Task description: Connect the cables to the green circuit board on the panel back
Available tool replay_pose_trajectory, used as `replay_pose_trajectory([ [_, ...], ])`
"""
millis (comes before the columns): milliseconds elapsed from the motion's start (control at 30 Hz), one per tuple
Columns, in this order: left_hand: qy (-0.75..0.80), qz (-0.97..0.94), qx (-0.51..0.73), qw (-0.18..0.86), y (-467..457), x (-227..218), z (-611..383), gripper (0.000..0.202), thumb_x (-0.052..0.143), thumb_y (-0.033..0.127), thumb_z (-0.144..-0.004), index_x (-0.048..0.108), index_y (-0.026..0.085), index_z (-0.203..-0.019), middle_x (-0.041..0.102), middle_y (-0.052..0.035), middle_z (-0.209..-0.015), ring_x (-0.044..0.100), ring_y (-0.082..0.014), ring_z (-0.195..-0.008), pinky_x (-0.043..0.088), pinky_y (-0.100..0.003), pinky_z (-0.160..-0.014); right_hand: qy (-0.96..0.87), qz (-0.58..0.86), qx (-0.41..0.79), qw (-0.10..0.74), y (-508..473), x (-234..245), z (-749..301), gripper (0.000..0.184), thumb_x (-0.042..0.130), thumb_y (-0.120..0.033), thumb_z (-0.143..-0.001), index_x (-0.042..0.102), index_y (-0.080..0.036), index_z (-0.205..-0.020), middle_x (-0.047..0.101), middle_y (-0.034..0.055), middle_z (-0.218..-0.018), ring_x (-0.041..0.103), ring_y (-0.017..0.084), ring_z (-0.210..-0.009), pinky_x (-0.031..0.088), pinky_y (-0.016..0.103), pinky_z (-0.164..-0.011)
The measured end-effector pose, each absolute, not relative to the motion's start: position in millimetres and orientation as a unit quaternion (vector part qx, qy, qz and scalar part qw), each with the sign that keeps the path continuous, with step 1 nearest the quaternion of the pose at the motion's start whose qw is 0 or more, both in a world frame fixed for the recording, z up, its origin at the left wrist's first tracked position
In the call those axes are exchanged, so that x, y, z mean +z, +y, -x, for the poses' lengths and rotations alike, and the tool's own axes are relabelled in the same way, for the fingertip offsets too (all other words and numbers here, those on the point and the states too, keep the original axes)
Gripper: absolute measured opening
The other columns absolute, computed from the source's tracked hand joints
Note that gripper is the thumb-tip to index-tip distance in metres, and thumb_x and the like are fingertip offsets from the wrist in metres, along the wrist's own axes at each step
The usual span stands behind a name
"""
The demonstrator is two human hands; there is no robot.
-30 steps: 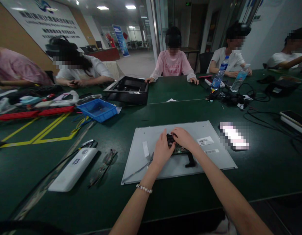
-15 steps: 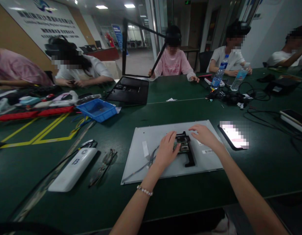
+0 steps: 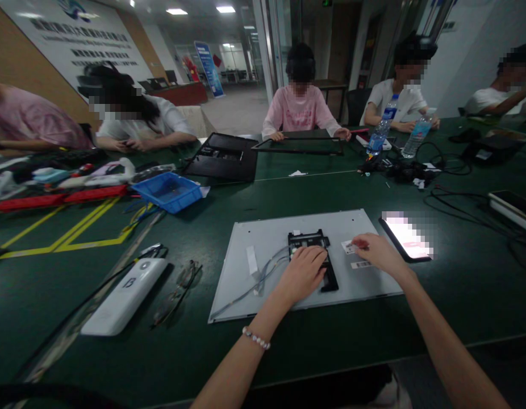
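A silver display panel [image 3: 241, 250] lies flat in front of me, its back with labels facing up. On it sits a black plastic bracket [image 3: 330, 278], with grey cables [image 3: 269, 264] running out to the left. My left hand [image 3: 303, 271] rests over the bracket, fingers curled down around the circuit board there; the hand hides nearly all of the board. Above the panel's right part is my right hand [image 3: 376, 253], its thumb and fingertips pinched together beside a white label [image 3: 349, 246]. What the pinch holds, if anything, is too small to make out.
A phone [image 3: 410, 238] lies right of the panel. To the left are glasses [image 3: 175, 295], a white power bank [image 3: 125, 298] and a blue tray [image 3: 167, 192]. Across the table, a person in pink [image 3: 303, 111] has hands by a black frame [image 3: 299, 152], near a black cover [image 3: 224, 156].
My left hand has shifted right and down over the circuit board. My right hand has moved right, away from the bracket, and its fingers have closed. The person opposite has lowered the black frame.
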State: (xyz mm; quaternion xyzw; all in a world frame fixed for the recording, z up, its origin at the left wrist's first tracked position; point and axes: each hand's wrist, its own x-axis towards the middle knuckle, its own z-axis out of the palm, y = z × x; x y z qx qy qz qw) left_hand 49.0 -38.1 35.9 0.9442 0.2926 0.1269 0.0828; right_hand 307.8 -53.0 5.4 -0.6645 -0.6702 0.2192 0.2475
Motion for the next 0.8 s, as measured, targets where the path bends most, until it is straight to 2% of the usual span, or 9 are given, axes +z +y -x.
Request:
replay_pose_trajectory([
  [133, 0.294, -0.945, 0.123, 0.079, -37, 36, -49, 0.034, 0.044, 0.023, -0.090, 0.045, 0.019, -0.124, 0.051, -0.0075, -0.127, 0.044, -0.0210, -0.121, 0.029, -0.040, -0.105, -0.668, 0.662, 0.220, 0.261, -54, 2, -308, 0.020, 0.055, -0.020, -0.074, 0.069, -0.019, -0.089, 0.064, 0.0072, -0.089, 0.061, 0.018, -0.079, 0.049, 0.033, -0.074],
  [267, 0.293, -0.944, 0.126, 0.081, -37, 35, -48, 0.033, 0.044, 0.023, -0.090, 0.045, 0.020, -0.123, 0.053, -0.0069, -0.125, 0.045, -0.0205, -0.119, 0.030, -0.040, -0.104, -0.660, 0.655, 0.215, 0.300, -57, 0, -307, 0.016, 0.056, -0.023, -0.077, 0.070, -0.021, -0.084, 0.062, 0.0082, -0.100, 0.061, 0.019, -0.087, 0.049, 0.034, -0.079],
  [367, 0.294, -0.944, 0.127, 0.083, -37, 36, -49, 0.033, 0.044, 0.023, -0.090, 0.046, 0.020, -0.123, 0.053, -0.0068, -0.125, 0.046, -0.0202, -0.119, 0.031, -0.040, -0.104, -0.639, 0.642, 0.236, 0.352, -58, -1, -304, 0.020, 0.052, -0.027, -0.081, 0.069, -0.022, -0.092, 0.065, 0.0066, -0.100, 0.062, 0.019, -0.088, 0.049, 0.034, -0.079],
  [500, 0.294, -0.942, 0.132, 0.093, -37, 36, -49, 0.034, 0.043, 0.022, -0.090, 0.045, 0.019, -0.123, 0.053, -0.0075, -0.125, 0.046, -0.0204, -0.118, 0.032, -0.039, -0.103, -0.594, 0.625, 0.319, 0.394, -58, -4, -296, 0.029, 0.052, -0.032, -0.082, 0.064, -0.024, -0.108, 0.066, 0.0055, -0.100, 0.063, 0.017, -0.080, 0.051, 0.030, -0.070],
  [600, 0.299, -0.937, 0.144, 0.106, -36, 34, -49, 0.036, 0.043, 0.019, -0.089, 0.045, 0.019, -0.125, 0.053, -0.0076, -0.125, 0.047, -0.0202, -0.118, 0.035, -0.039, -0.102, -0.568, 0.601, 0.381, 0.412, -56, -6, -286, 0.037, 0.056, -0.032, -0.079, 0.058, -0.021, -0.115, 0.068, 0.0051, -0.089, 0.064, 0.016, -0.077, 0.051, 0.030, -0.069],
  [733, 0.306, -0.933, 0.149, 0.114, -35, 32, -49, 0.037, 0.043, 0.018, -0.088, 0.045, 0.019, -0.125, 0.054, -0.0077, -0.124, 0.048, -0.0211, -0.117, 0.036, -0.040, -0.101, -0.566, 0.579, 0.415, 0.414, -54, -1, -274, 0.022, 0.059, -0.033, -0.077, 0.063, -0.017, -0.092, 0.068, 0.0052, -0.082, 0.064, 0.016, -0.075, 0.052, 0.031, -0.072],
  [800, 0.306, -0.934, 0.146, 0.117, -36, 32, -49, 0.037, 0.042, 0.019, -0.088, 0.045, 0.019, -0.125, 0.054, -0.0078, -0.124, 0.048, -0.0217, -0.116, 0.037, -0.041, -0.100, -0.574, 0.576, 0.418, 0.405, -53, 3, -270, 0.018, 0.058, -0.031, -0.077, 0.065, -0.018, -0.087, 0.069, 0.0051, -0.083, 0.064, 0.016, -0.076, 0.052, 0.032, -0.074],
])
